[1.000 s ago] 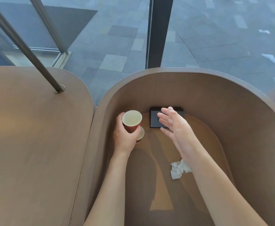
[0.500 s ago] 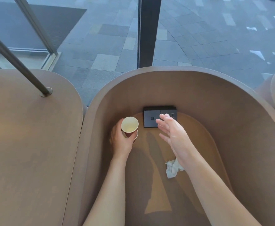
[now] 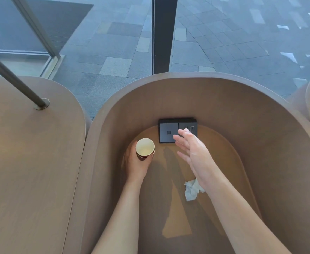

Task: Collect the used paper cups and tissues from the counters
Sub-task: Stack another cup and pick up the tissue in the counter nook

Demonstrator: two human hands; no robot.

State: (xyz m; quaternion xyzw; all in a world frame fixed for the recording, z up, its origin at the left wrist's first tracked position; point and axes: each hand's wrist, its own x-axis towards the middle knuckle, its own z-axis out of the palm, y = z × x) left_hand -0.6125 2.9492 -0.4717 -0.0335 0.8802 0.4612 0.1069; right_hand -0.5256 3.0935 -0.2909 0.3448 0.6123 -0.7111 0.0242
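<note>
My left hand (image 3: 135,162) grips a red paper cup (image 3: 145,147) with a cream inside, upright and low over the sunken counter (image 3: 224,153); a second rim shows just beneath it, so it looks nested in another cup. My right hand (image 3: 194,153) hovers above the counter with its fingers straight and spread, holding nothing, its fingertips over the socket plate. A crumpled white tissue (image 3: 191,190) lies on the counter below my right wrist, partly hidden by it.
A black socket plate (image 3: 168,132) sits at the back of the counter. A curved wooden wall (image 3: 187,92) rings the counter. A flat wooden counter (image 3: 31,162) with a slanted metal pole (image 3: 12,79) lies to the left. Glass and a dark window post (image 3: 163,33) stand behind.
My left hand has lowered the red cup down onto the second cup that stood behind it. My right hand stays spread over the counter, and the camera has shifted slightly.
</note>
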